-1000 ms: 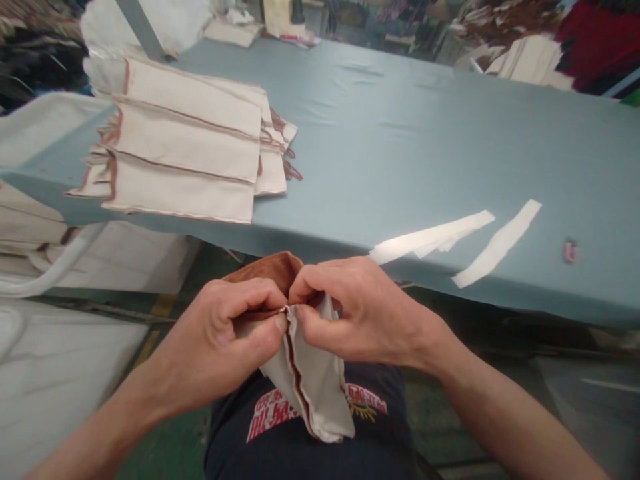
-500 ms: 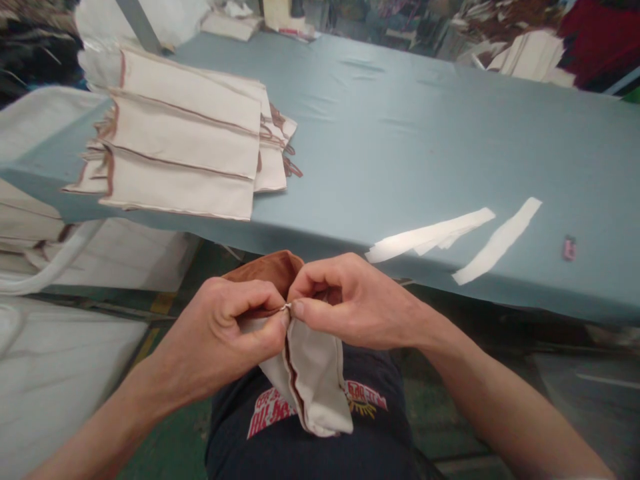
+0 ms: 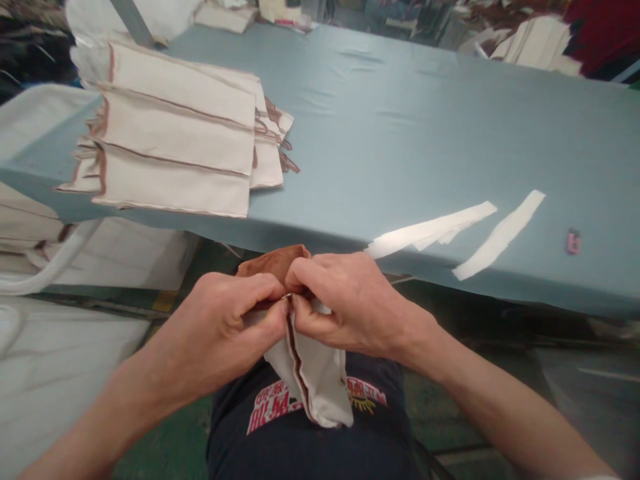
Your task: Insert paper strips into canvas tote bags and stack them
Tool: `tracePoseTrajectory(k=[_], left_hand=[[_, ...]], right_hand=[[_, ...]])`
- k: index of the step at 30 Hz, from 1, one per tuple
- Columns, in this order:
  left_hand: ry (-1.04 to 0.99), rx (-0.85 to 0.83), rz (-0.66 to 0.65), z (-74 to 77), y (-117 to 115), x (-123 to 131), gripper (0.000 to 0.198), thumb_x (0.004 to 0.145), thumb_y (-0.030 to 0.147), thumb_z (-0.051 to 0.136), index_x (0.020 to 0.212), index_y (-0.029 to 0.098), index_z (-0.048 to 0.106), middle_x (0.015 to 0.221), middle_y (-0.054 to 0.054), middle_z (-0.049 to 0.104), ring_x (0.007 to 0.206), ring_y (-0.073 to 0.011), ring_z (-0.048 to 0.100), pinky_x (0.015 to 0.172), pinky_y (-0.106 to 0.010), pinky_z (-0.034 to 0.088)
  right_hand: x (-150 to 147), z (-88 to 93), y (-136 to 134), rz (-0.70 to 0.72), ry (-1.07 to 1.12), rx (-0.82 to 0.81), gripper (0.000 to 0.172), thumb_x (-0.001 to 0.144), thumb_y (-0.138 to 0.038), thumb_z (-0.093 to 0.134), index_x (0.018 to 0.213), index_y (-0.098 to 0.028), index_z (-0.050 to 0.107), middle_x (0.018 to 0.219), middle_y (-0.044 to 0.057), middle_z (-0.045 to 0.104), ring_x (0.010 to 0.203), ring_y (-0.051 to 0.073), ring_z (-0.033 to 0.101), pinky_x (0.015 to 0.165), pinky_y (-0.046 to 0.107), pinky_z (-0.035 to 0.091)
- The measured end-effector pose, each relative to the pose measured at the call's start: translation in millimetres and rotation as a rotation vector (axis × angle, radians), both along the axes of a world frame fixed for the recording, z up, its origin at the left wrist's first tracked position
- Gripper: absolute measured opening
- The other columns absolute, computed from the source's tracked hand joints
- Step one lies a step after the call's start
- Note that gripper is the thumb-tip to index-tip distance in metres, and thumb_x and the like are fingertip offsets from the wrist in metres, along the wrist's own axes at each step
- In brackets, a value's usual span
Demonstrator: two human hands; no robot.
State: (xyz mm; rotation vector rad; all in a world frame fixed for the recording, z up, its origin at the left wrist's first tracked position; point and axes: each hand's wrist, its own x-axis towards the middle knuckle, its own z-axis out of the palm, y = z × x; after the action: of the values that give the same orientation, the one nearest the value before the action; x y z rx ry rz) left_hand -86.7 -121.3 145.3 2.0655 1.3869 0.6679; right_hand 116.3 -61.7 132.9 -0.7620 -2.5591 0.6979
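Two hands (image 3: 220, 327) (image 3: 350, 303) pinching one cream cloth (image 3: 323, 380), one blue table (image 3: 400, 153).

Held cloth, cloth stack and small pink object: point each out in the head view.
Held cloth (image 3: 323, 380), head view: on its hanging cream panel.
Cloth stack (image 3: 177, 132), head view: on its upper surface.
Small pink object (image 3: 573, 243), head view: on its middle.

**Two-handed pinch, just below and left of frame centre**

Left hand (image 3: 235, 317): thumb against curled index, tip pointing inward. Left forearm (image 3: 115, 407) runs to lower left corner. Right hand (image 3: 350, 300): same grip mirrored, back of hand up. Right forearm (image 3: 495, 387) exits lower right. Thumb tips close together.
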Motion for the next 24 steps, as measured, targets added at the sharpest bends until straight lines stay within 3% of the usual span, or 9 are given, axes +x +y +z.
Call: tracePoseTrajectory(k=[4,9,11,17,24], left_hand=[[-0.076,-0.193,-0.079,1.3,5,-12,0.037,0.101,0.028,0.051,0.065,0.019,0.061,0.058,0.005,0.052,0.053,-0.0098,0.048,0.050,-0.019,0.036],[-0.249,-0.407,-0.113,-3.3,8,-16,0.036,0.101,0.039,0.056,0.073,0.018,0.065,0.064,0.004,0.055,0.056,-0.0107,0.045,0.049,-0.019,0.036],[-0.298,-0.420,-0.065,-8.4,8,-11,0.034,0.098,0.039,0.057,0.071,0.018,0.062,0.063,0.005,0.052,0.055,-0.0098,0.043,0.048,-0.018,0.034],[-0.280,-0.370,0.050,-20.9,3,0,0.027,0.089,0.030,0.059,0.065,0.019,0.058,0.056,0.007,0.044,0.049,-0.0076,0.036,0.044,-0.017,0.027],[-0.186,-0.283,-0.044,-14.3,-2,-14,0.032,0.099,0.030,0.056,0.074,0.018,0.072,0.062,0.004,0.060,0.056,-0.0101,0.049,0.051,-0.018,0.037]], right_hand=[[-1,-7.4,-3,-0.011,0.077,0.047,0.014,0.090,-0.020,0.046,0.081,-0.020,0.057,0.072,0.003,0.066,0.065,0.015,0.050,0.061,0.031,0.024],[2,-13.0,1,0.063,0.250,-0.295,0.006,0.085,-0.019,0.050,0.081,-0.022,0.050,0.069,-0.005,0.054,0.059,0.010,0.043,0.061,0.027,0.031],[3,-17.5,2,0.071,0.247,-0.327,0.005,0.087,-0.019,0.048,0.084,-0.022,0.050,0.071,-0.006,0.053,0.059,0.010,0.042,0.062,0.027,0.032],[6,-25.8,-2,0.056,-0.029,-0.029,0.020,0.096,-0.019,0.040,0.098,-0.019,0.059,0.081,0.005,0.066,0.072,0.019,0.053,0.068,0.033,0.034],[8,-11.8,3,0.087,0.071,-0.284,0.032,0.108,-0.040,0.055,0.085,-0.019,0.061,0.079,0.001,0.068,0.072,0.014,0.058,0.068,0.028,0.037]])
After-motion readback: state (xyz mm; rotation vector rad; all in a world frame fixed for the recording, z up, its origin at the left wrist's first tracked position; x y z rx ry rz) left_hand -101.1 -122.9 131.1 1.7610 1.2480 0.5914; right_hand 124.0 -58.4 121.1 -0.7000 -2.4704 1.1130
